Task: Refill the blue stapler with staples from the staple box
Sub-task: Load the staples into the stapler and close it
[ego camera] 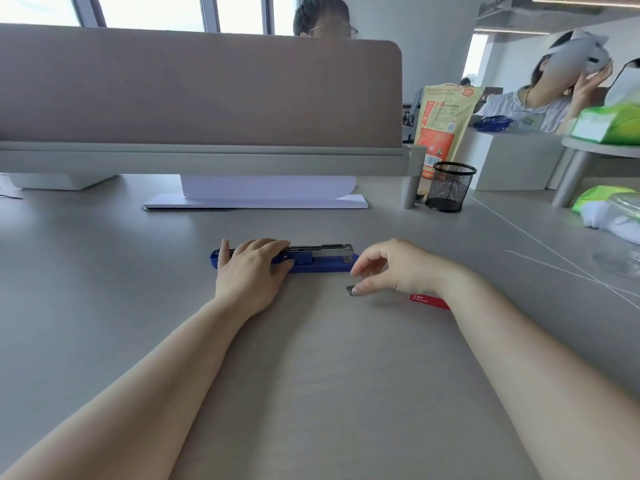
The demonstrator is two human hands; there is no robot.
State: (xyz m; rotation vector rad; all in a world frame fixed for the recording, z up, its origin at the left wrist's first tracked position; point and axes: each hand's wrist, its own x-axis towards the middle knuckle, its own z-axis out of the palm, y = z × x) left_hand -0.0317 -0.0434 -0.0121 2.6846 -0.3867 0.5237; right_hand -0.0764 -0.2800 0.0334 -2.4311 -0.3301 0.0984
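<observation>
**Colleague:** What worries you most right now?

**Me:** The blue stapler (322, 263). It lies flat on the desk (311, 393), and my left hand (251, 268) rests palm-down across its rear end, fingers spread, pinning it rather than gripping it. The metal magazine (320, 249) looks exposed along the top, beyond my fingers. If that hand slackens, I judge the stapler could skid away when I push anything into the channel.

**Colleague:** And your other hand?

**Me:** My right hand (391, 268) hovers just right of the stapler's front end, fingers curled narrow. Under my thumb there is a small grey piece (350, 290), probably a strip of staples; whether I am pinching it or only touching it on the desk I cannot tell. A strip like that likely snaps if squeezed or tilted, and a broken or skewed strip could jam the channel.

**Colleague:** Where is the supply?

**Me:** The red staple box (429, 301) lies on the desk under my right wrist, mostly hidden by it, so I cannot see whether it is open or what remains inside. My wrist might nudge it and spill it.

**Colleague:** Any other containers?

**Me:** 1 black mesh pen cup (450, 187), well beyond my right hand, which looks empty from here. Beside it stands 1 yellow-and-orange pouch (441, 126), contents hidden.
</observation>
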